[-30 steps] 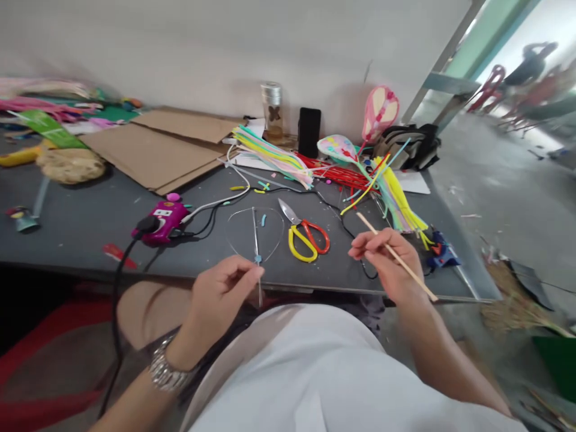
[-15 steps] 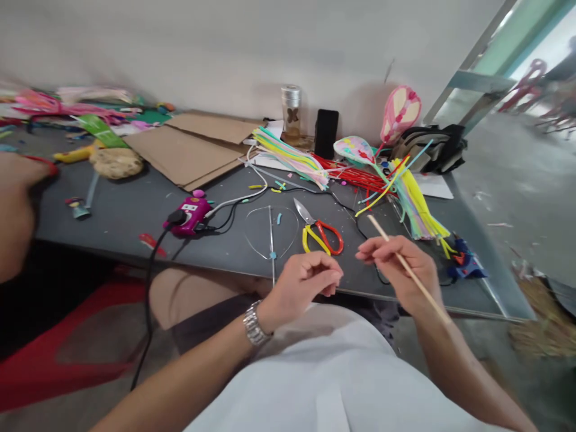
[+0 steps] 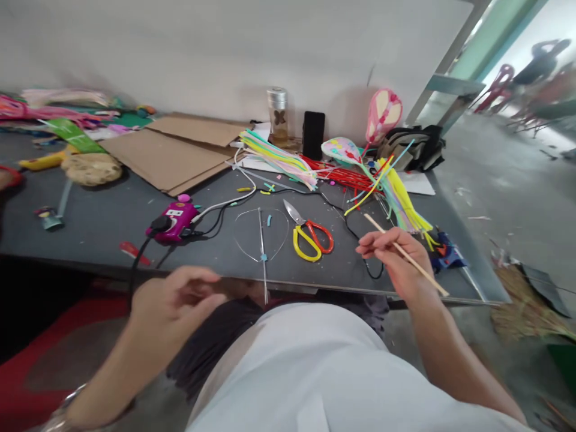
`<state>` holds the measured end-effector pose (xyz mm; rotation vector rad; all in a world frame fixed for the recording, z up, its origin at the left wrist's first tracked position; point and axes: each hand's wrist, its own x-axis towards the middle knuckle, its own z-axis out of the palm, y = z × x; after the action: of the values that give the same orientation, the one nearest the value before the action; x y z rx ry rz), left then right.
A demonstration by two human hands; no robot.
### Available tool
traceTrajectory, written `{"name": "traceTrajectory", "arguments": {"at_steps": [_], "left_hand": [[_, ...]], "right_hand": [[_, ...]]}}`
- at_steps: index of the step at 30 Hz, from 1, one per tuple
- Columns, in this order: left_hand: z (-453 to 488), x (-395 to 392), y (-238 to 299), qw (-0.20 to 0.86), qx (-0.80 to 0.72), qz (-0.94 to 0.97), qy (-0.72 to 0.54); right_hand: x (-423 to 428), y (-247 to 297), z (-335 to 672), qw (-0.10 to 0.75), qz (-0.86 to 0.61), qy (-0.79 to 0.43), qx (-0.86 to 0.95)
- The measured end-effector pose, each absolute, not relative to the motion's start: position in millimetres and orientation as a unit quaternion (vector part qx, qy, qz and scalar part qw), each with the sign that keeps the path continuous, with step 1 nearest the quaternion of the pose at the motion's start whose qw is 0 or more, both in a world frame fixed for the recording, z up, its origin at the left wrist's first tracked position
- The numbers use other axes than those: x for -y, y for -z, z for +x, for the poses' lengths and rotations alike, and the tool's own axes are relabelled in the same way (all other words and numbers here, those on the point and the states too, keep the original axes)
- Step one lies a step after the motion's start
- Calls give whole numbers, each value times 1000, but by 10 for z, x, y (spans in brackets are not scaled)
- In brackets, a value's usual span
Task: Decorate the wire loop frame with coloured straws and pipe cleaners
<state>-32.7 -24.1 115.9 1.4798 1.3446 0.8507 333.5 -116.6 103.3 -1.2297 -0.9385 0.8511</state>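
Note:
My right hand (image 3: 400, 261) has its fingers closed on a thin wooden stick (image 3: 405, 255), which slants across the palm near the table's front edge. My left hand (image 3: 177, 309) is empty, its fingers curved and thumb apart, just off the edge below the magenta power adapter (image 3: 171, 222). Between the hands lies a wire frame (image 3: 262, 240), a rounded loop with a straight stem and a bit of blue at the join. Right of the frame rest scissors (image 3: 310, 237) with one yellow and one red handle. Beyond my right hand lies a blue glue gun (image 3: 450, 255).
Cardboard sheets (image 3: 175, 150), a bottle (image 3: 279, 120), a phone (image 3: 314, 135) and bundled pipe cleaners (image 3: 279, 159) line the back. Two leaf-shaped fuzzy pieces, one pink (image 3: 382, 114), stand near a bag (image 3: 414, 147). A black cable (image 3: 135, 270) hangs over the edge. Another person's hand shows at far left.
My left hand has moved left and down, away from my right hand, and its fingers have spread. The right hand keeps the stick. The view has shifted slightly right.

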Motion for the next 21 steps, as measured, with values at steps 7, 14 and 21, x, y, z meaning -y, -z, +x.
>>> {"name": "traceTrajectory", "arguments": {"at_steps": [7, 14, 21], "left_hand": [[1084, 310, -1079, 678, -295, 639, -215], [864, 238, -1053, 701, -358, 575, -224], [-52, 130, -1345, 478, -487, 606, -409]], "right_hand": [[1107, -1183, 2978, 605, -460, -436, 482], [1151, -1092, 3174, 618, -481, -421, 458], [1208, -977, 3276, 612, -463, -474, 433]]}}
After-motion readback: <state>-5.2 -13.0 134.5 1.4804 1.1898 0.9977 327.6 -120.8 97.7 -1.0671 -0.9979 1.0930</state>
